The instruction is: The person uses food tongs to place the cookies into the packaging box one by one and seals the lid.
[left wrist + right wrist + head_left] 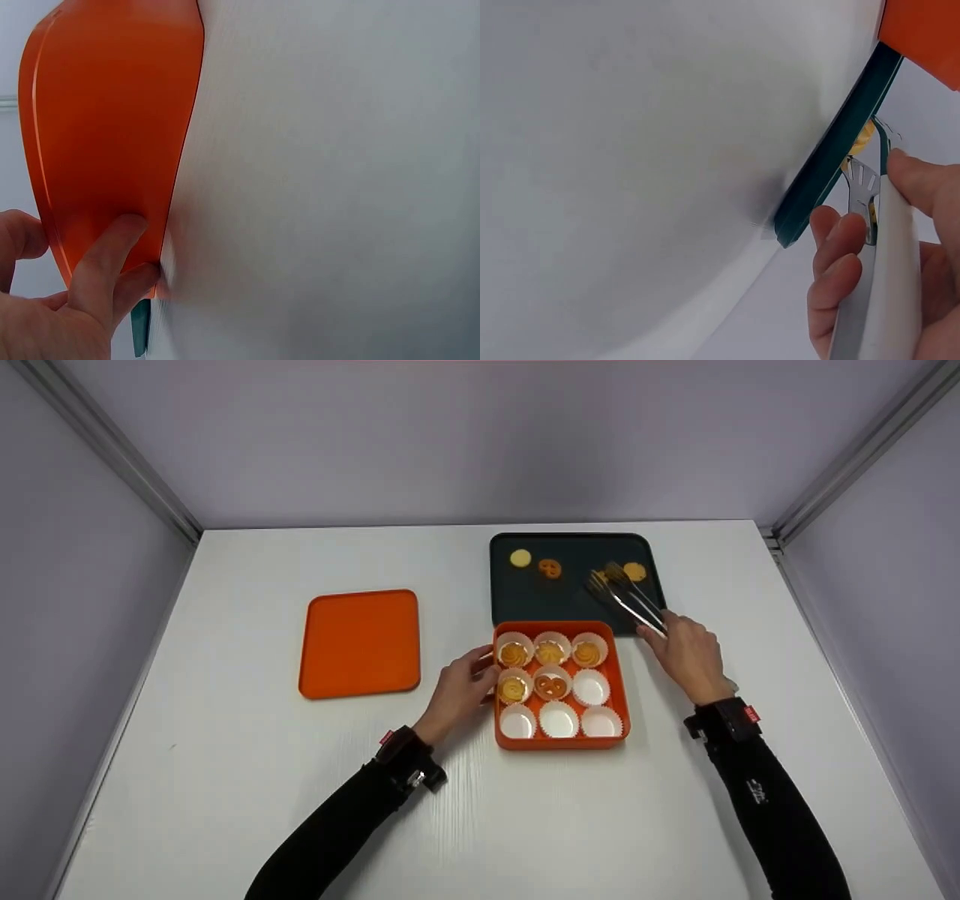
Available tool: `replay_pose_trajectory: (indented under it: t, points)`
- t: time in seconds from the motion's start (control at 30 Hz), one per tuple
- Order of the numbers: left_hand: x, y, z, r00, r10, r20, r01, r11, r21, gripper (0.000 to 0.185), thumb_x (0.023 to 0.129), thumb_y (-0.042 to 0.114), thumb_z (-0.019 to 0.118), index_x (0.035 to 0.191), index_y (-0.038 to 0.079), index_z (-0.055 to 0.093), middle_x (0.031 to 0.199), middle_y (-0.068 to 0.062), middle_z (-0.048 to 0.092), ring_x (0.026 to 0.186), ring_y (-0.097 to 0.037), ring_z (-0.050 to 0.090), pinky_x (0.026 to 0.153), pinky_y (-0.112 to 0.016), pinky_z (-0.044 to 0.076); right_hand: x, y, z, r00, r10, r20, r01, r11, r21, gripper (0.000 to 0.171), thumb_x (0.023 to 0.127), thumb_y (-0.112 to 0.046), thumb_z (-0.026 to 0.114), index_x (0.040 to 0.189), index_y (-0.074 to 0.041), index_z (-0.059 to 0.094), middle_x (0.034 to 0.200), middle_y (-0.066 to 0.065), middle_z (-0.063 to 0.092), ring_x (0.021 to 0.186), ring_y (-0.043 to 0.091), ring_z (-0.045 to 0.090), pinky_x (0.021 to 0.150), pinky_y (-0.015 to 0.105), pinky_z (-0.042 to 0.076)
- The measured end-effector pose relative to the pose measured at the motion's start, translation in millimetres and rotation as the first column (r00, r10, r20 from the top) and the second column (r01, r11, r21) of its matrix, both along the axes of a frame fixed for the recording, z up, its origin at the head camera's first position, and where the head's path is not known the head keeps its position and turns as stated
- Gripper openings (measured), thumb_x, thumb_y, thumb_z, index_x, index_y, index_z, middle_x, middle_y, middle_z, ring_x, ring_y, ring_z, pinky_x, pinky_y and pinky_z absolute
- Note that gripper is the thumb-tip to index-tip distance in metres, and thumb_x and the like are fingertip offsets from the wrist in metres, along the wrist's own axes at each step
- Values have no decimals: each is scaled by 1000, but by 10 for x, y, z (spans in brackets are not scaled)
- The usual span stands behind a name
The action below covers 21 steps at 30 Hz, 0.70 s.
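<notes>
We hold tongs (894,262) over the dark tray (540,604).
Our right hand (688,655) is clamped round them, tips near a cookie (863,139); our left hand (459,690) rests uncurled fingers against the orange box (559,743) at the tray's near edge.

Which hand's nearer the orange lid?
Left. The left hand is right of the orange lid, touching the box; the right hand is farther right, beyond the box, holding tongs over the dark tray.

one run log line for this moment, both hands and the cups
left hand: touches side of orange box | right hand: holds tongs over dark tray | cups in box: five filled, four empty
</notes>
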State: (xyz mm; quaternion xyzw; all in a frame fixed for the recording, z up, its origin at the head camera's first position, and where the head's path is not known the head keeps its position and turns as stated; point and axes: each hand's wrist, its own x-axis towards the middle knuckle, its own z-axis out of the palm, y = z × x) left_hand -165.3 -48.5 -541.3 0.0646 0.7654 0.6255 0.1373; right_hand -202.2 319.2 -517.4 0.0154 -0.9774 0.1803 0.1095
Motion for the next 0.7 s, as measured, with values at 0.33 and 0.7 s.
replay_pose_trajectory:
  t: [0.33, 0.7]
  points:
    - [3, 2, 8, 999, 1, 32, -2, 999, 32, 53, 106, 15, 58, 155, 1, 45, 149, -18, 56, 131, -28, 59, 89, -37, 61, 109, 21, 33, 999, 26, -39, -27, 1000, -4, 52, 100, -32, 71, 123, 14, 65, 89, 29, 66, 74, 43, 63, 65, 58, 56]
    - [9, 1, 10, 999, -2, 50, 1, 999, 33, 53, 106, 16, 58, 156, 4, 44, 151, -16, 55, 132, -26, 59, 91, -37, 60, 340, 55, 177, 992, 84, -92, -83, 996, 9, 46, 98, -29, 75, 124, 8, 68, 88, 25, 69, 71, 38, 63, 60, 55, 57]
